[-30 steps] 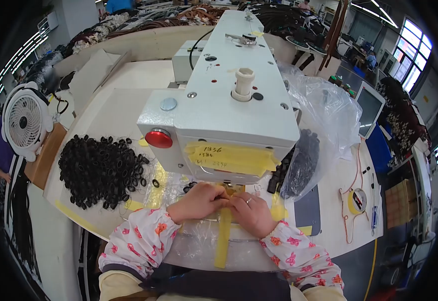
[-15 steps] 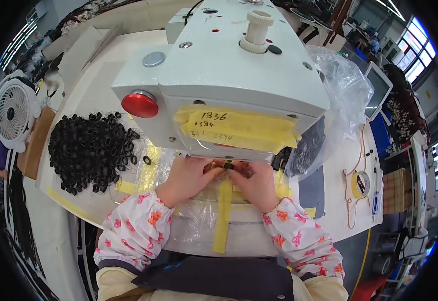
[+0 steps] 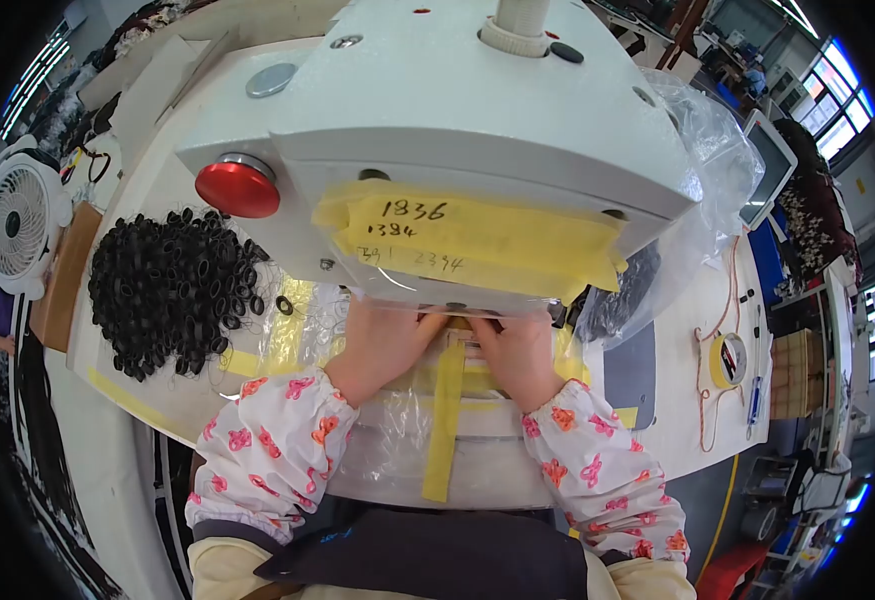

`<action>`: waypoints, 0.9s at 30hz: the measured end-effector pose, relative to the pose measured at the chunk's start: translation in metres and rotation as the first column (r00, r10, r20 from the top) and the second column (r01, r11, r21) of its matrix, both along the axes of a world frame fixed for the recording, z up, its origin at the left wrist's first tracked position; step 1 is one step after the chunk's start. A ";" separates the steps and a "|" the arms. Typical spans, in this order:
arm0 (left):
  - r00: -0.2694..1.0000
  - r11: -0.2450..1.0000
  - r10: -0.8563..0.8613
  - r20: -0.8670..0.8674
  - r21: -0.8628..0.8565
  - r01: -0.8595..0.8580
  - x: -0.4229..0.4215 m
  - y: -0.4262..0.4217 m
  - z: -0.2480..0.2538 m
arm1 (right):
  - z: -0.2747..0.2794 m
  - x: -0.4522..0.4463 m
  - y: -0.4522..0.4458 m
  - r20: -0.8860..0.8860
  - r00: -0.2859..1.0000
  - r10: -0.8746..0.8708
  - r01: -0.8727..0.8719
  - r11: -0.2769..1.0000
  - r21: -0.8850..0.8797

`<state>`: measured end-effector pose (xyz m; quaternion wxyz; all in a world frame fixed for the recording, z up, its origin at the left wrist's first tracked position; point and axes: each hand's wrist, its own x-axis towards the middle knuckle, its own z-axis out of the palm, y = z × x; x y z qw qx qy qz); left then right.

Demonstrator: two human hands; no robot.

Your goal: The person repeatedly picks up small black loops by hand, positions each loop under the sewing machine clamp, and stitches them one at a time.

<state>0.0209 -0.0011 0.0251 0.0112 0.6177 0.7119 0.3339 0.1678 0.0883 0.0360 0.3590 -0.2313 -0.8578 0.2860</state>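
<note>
My left hand (image 3: 389,345) and my right hand (image 3: 519,358) meet beneath the front of a white sewing-type machine head (image 3: 457,100). Their fingers are bent and drawn together. The machine's lower edge covers the fingertips, so what they pinch is hidden. A strip of yellow tape (image 3: 444,425) runs toward me from between the hands, over clear plastic film (image 3: 387,445). Left of my left hand lies a heap of small black loops (image 3: 162,295), with one loose loop (image 3: 284,305) nearer the hand.
A red button (image 3: 237,188) and handwritten yellow tape (image 3: 467,235) are on the machine's front. A clear plastic bag (image 3: 702,160), a tape roll (image 3: 729,360) and an orange cord (image 3: 702,395) lie to the right. A white fan (image 3: 19,222) stands at the far left.
The view has moved closer to the machine, which looks larger. Both hands reach slightly further under it, and the small black loop between my fingertips has gone out of sight.
</note>
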 end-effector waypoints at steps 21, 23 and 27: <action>0.925 0.996 0.040 -0.377 0.084 -0.009 0.000 0.000 -0.011 | 0.010 0.017 -0.036 0.362 0.924 -0.125 -0.072 0.871 0.486; 0.887 0.991 0.075 -0.456 0.130 -0.017 -0.002 0.001 -0.012 | 0.012 0.016 -0.036 0.376 0.915 -0.144 -0.068 0.865 0.496; 0.932 0.998 -0.034 -0.360 -0.057 0.014 -0.008 0.008 -0.016 | 0.015 0.018 -0.036 0.409 0.903 -0.132 -0.092 0.870 0.484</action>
